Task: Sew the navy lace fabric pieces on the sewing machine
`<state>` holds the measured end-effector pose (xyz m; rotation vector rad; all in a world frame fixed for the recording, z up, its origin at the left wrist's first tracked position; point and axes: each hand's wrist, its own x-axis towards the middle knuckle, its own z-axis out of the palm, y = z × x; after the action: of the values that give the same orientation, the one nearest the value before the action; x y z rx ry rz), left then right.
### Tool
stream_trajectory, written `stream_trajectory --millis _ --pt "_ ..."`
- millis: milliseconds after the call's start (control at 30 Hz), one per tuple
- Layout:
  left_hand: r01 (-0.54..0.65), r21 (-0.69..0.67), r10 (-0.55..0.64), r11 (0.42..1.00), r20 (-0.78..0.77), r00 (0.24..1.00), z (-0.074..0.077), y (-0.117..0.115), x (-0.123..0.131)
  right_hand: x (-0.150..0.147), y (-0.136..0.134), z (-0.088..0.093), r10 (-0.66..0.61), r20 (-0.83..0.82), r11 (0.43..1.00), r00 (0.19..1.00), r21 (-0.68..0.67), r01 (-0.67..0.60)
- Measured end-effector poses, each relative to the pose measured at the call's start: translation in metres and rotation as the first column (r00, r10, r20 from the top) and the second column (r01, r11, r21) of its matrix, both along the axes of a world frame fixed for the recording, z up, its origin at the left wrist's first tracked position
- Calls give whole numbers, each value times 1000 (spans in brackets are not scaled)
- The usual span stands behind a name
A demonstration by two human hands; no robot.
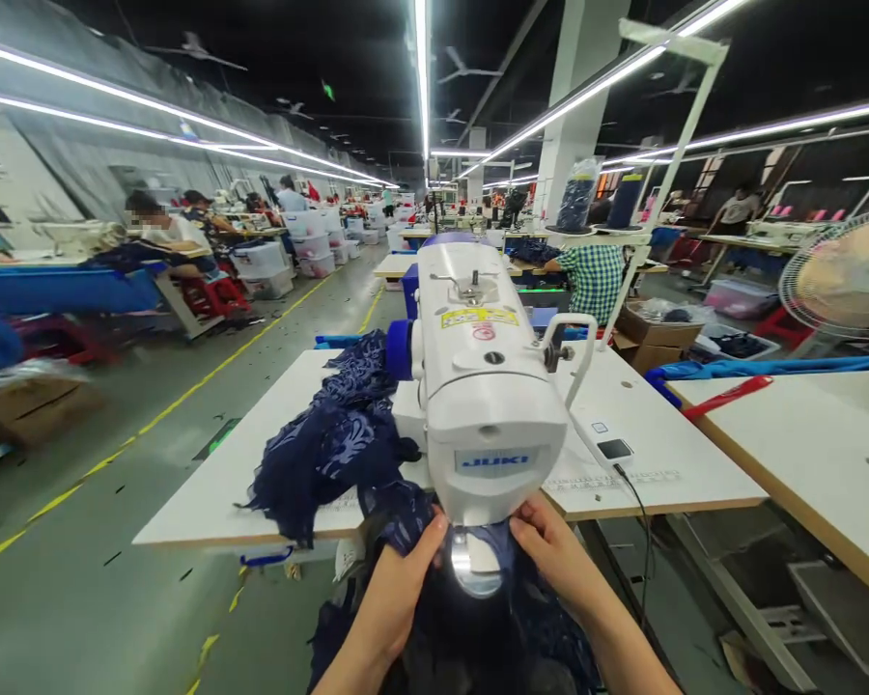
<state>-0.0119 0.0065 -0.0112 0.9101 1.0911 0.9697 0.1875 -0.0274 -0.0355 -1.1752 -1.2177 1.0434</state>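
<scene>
A white Juki sewing machine (487,386) stands on a white table (652,454) right in front of me. Dark navy patterned fabric (337,449) is heaped on the table left of the machine and hangs down over the front edge. My left hand (400,579) pinches the fabric just left of the machine's lit needle area. My right hand (550,545) grips the same fabric just right of it. Both hands have their fingers closed on the cloth under the machine head.
A second white table (803,454) with a fan (851,275) stands at the right. A grey aisle with a yellow line (188,386) runs along the left. Other people sit at sewing stations at the left and straight ahead, among bins and cardboard boxes (656,338).
</scene>
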Motion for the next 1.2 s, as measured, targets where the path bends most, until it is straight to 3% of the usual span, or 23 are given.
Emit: stream_trajectory --millis 233,467,933,1200 --pt "-6 -23 5 1000 -43 999 4 -5 -9 -5 -5 7 17 -5 1000 1000 -14 -18" --pt "-38 -186 37 982 -11 999 11 -2 -20 -7 -7 13 27 -1 1000 1000 -11 -27" --pt "-53 -138 54 989 -2 999 10 -8 -20 -8 -10 18 14 18 1000 1000 4 -14" --pt "86 -57 -92 995 -120 988 -3 -11 -22 -5 -35 31 111 9 994 994 9 -111"
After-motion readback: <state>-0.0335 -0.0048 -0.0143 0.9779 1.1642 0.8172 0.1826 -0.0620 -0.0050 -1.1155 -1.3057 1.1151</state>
